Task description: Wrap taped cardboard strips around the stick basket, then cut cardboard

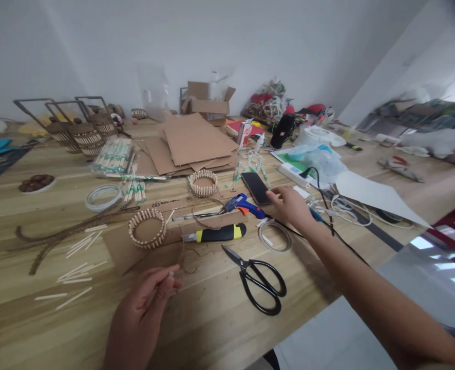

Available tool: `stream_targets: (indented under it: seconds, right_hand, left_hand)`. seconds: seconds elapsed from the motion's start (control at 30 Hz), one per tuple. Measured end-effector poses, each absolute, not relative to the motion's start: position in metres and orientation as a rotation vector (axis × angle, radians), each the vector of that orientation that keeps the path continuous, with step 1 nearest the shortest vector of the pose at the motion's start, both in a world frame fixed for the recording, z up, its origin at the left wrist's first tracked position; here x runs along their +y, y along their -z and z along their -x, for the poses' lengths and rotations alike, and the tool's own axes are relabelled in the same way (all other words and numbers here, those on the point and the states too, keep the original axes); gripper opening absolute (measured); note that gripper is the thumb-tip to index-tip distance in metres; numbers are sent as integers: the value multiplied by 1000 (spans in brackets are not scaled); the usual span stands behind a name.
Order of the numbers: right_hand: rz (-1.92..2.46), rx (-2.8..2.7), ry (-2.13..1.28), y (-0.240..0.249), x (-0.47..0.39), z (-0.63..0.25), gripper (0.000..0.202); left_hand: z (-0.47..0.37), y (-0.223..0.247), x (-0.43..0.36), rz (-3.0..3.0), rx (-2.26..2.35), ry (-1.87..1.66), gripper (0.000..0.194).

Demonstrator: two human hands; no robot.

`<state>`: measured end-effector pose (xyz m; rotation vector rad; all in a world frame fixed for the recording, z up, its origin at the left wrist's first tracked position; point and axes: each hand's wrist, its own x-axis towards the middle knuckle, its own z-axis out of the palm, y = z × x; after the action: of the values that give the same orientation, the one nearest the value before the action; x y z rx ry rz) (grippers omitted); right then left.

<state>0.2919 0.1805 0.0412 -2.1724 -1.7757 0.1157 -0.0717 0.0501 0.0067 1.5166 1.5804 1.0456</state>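
My left hand (145,303) is closed in a pinch above the front of the table; a small pale spot shows at the fingertips, but what they hold is unclear. A thin brown strand (182,246) curls close to those fingers. On the right, my right hand (289,205) has its fingers closed at the near edge of a black smartphone (255,187). Between the hands lie black-handled scissors (264,285), a yellow and black utility knife (222,233) and a blue glue gun (245,204). Two rings of short wooden sticks (148,228) stand on and beside cardboard.
Loose sticks (79,272) lie at the left, near brown braided cord (58,239) and a tape roll (103,198). Cardboard sheets (198,139) and small stick-sided buckets (87,136) stand behind. A power strip (294,174) with cables and white paper (377,195) are at right.
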Motion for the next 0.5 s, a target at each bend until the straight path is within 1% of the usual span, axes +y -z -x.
stream_targets:
  seconds: [0.17, 0.27, 0.37, 0.5]
  right_hand:
    - [2352, -1598, -350, -30, 266, -300, 42]
    - [2335, -1472, -503, -25, 284, -306, 38]
    - [2182, -1348, -646, -21, 283, -313, 28]
    - [1799, -1179, -758, -15, 270, -320, 32]
  left_hand:
    - [65, -3, 45, -1424, 1630, -1123, 30]
    - [63, -3, 45, -1439, 1625, -1118, 32]
    - [62, -4, 45, -1447, 1619, -1108, 34]
    - [64, -4, 44, -1458, 1628, -1106, 36]
